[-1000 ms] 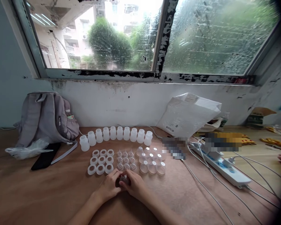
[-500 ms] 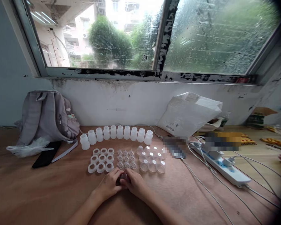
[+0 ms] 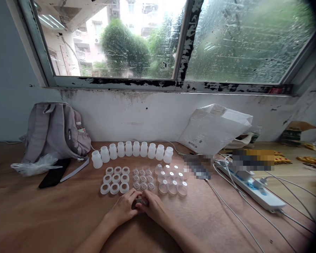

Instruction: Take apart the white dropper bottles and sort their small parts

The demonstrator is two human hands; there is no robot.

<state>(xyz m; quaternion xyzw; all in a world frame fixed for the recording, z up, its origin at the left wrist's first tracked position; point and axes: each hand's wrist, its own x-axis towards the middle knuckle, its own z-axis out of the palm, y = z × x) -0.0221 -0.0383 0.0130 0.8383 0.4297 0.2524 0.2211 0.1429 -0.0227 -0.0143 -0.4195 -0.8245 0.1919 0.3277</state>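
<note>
My left hand (image 3: 124,208) and my right hand (image 3: 154,208) meet on the brown table (image 3: 42,218), fingertips pinched together around a small clear plastic part (image 3: 140,201). Just beyond them lie three groups of parts: white rings (image 3: 115,179), small clear nipple-like pieces (image 3: 142,177) and clear domed caps (image 3: 171,178). Behind those stands a curved row of small white bottles (image 3: 133,150). Most of the held part is hidden by my fingers.
A grey backpack (image 3: 54,130), a crumpled clear bag (image 3: 33,166) and a black phone (image 3: 54,174) sit at the left. A white parcel bag (image 3: 214,129) leans on the wall. A white power strip (image 3: 252,189) with cables lies at the right.
The hands stay together on the small part with only slight finger movement. The view has shifted a little to the left.
</note>
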